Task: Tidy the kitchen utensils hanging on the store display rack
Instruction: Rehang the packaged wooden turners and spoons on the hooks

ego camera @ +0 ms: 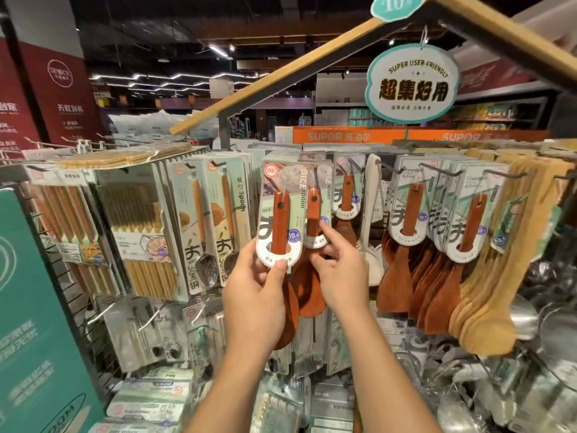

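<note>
- A carded rice spoon [280, 220], with a reddish-brown wooden handle on a white and pale-green backing card, is held up in front of the display rack [315, 150].
- The lower end of that card is pinched by the left hand [254, 295]: the thumb is pressed on the front of the card's bottom rim, and the other fingers [246, 254] are wrapped behind its left edge, so the hand is closed on the spoon's card.
- The bowl of this spoon is mostly hidden behind the left hand and wrist.
- Whether the top of the card is seated on a hook cannot be told.
- A second rice spoon [313, 214] of the same kind is seen just behind and to the right, hanging from a dark peg [317, 179].
- The right hand [338, 276] is raised against this second spoon; its index finger is laid on the lower right edge of the card, and the thumb lies near the spoon's neck below the card. A loose, partly curled hold is shown rather than a full clench.
- Further carded wooden spoons [409, 214] are hung to the right, well apart from the hands.
- Packs of chopsticks [137, 220] and metal spoons [199, 214] are hung to the left.
- A round sign [412, 84] reading "SUPER USER-FRIENDLY" is suspended above the rack.
</note>
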